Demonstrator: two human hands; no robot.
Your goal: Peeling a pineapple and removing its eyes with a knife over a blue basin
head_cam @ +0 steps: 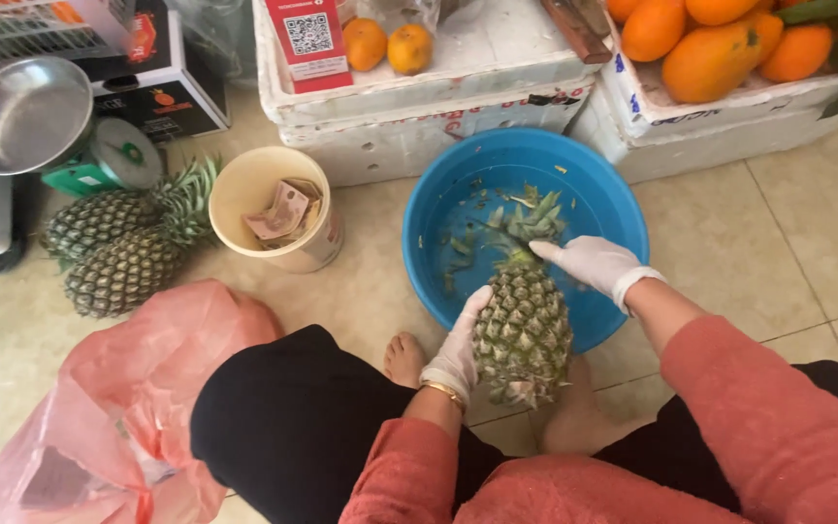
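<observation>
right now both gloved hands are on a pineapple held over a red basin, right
Not quite: the basin is blue, not red. The head view shows the left hand and right hand, both in white gloves, on the pineapple held over that blue basin.

A red upright card sign (307, 41) with a white square code patch stands at the far edge, on a white foam box (419, 116). Right of it sits a second white foam box (720, 121). Far left, a black carton (162, 82) carries a small orange emblem. Near left, a pink plastic bag (118, 417) slumps on the floor.
</observation>
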